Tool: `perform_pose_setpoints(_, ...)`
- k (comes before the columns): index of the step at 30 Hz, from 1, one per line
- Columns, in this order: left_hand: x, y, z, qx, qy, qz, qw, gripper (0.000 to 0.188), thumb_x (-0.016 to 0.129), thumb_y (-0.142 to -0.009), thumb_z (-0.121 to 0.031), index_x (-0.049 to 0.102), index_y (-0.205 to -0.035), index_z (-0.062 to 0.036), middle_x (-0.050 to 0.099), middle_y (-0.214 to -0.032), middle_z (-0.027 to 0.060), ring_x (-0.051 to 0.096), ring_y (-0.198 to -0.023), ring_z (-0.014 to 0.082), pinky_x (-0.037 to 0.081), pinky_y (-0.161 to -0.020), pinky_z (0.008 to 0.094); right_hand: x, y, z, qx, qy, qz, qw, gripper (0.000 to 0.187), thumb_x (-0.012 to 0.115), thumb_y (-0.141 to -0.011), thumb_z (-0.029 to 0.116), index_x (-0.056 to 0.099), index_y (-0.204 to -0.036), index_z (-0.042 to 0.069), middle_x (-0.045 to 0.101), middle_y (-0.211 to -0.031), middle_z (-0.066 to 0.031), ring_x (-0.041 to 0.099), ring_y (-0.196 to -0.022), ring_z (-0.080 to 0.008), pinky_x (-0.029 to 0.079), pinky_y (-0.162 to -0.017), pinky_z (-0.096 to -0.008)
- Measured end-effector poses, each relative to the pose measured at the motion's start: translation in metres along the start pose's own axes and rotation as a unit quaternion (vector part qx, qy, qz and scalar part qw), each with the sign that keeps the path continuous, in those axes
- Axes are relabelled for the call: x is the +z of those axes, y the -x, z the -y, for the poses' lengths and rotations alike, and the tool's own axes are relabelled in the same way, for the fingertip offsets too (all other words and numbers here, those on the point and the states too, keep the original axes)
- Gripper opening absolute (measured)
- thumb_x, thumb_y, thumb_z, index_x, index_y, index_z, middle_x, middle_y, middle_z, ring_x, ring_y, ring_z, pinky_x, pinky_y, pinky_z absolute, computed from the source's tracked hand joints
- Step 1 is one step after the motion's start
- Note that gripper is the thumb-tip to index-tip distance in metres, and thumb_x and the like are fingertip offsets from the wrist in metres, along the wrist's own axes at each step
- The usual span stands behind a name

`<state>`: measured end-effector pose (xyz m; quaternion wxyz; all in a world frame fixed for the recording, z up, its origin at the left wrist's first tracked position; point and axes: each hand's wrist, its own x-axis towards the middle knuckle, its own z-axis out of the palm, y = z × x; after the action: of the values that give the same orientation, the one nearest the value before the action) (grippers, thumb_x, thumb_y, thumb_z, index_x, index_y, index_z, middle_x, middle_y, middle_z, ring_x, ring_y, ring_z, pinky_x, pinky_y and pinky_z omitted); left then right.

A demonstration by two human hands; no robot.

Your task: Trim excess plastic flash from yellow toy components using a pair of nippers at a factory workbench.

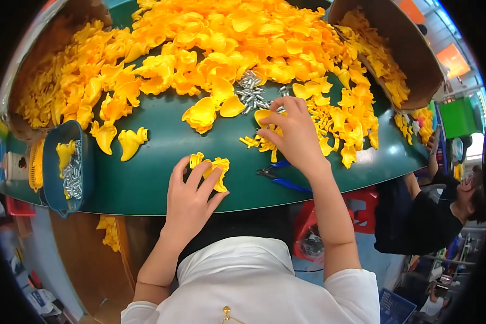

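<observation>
Near the table's front edge, my left hand (191, 200) is closed round a yellow moulded plastic part (220, 175), with thumb and fingers at its sides. Part of the piece is hidden under the fingers. Farther right and forward, my right hand (292, 132) curls its thumb and fingers about a rounded yellow plastic shell (262, 115). That shell lies beside small yellow plastic bits (264, 144) and a heap of silver metal pins (251, 93). Just below the right hand rest blue-handled nippers (287, 182), their dark jaws pointing left.
A large heap of yellow shells (237, 38) covers the far side of the green table (162, 129). Cardboard boxes of yellow parts stand left and right (399, 43). At the left edge is a blue basket (86, 178) holding metal pins. Another person (426, 210) is at the right.
</observation>
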<state>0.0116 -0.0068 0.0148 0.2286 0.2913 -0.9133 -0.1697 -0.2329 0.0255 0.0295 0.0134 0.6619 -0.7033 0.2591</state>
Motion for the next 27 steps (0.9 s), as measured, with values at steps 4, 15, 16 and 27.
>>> perform_pose_setpoints(4,0.002,0.003,0.005,0.021,-0.021,-0.009,1.000,0.042,0.079,-0.063,-0.009,0.064,-0.101,-0.0066,0.057,-0.105,0.0079,0.046,-0.114,0.0369,0.043,-0.093,0.0432,0.005,-0.002,-0.005,0.004,-0.038,-0.036,0.999,0.013,0.074,-0.072,0.013,0.065,-0.078,0.005,0.055,-0.098,-0.0072,0.050,-0.100,-0.0288,0.042,-0.089,-0.0379)
perform_pose_setpoints(15,0.008,0.018,0.004,0.029,0.050,0.015,0.998,0.040,0.078,-0.067,-0.019,0.064,-0.101,-0.0039,0.057,-0.107,0.0075,0.051,-0.107,0.0350,0.046,-0.091,0.0431,-0.001,0.061,0.064,0.121,-0.364,0.120,0.916,0.026,0.045,-0.094,0.001,0.058,-0.116,-0.001,0.059,-0.084,-0.0053,0.044,-0.058,-0.0109,0.040,-0.059,-0.0217)
perform_pose_setpoints(16,0.009,0.019,0.005,0.039,0.050,0.006,0.998,0.040,0.078,-0.067,-0.019,0.064,-0.102,-0.0033,0.058,-0.107,0.0076,0.051,-0.106,0.0347,0.046,-0.090,0.0419,0.005,0.065,0.063,0.113,-0.388,0.130,0.905,0.026,0.050,-0.092,0.001,0.058,-0.117,-0.001,0.065,-0.088,-0.0067,0.051,-0.063,-0.0100,0.042,-0.060,-0.0207)
perform_pose_setpoints(27,0.011,0.021,0.007,0.056,0.035,-0.014,0.998,0.039,0.079,-0.063,-0.020,0.067,-0.097,-0.0052,0.059,-0.104,0.0050,0.048,-0.117,0.0363,0.047,-0.091,0.0425,0.025,0.069,0.062,0.301,-0.542,0.123,0.775,0.011,0.060,-0.089,0.005,0.061,-0.097,-0.003,0.068,-0.083,-0.0099,0.065,-0.073,-0.0124,0.049,-0.063,-0.0213)
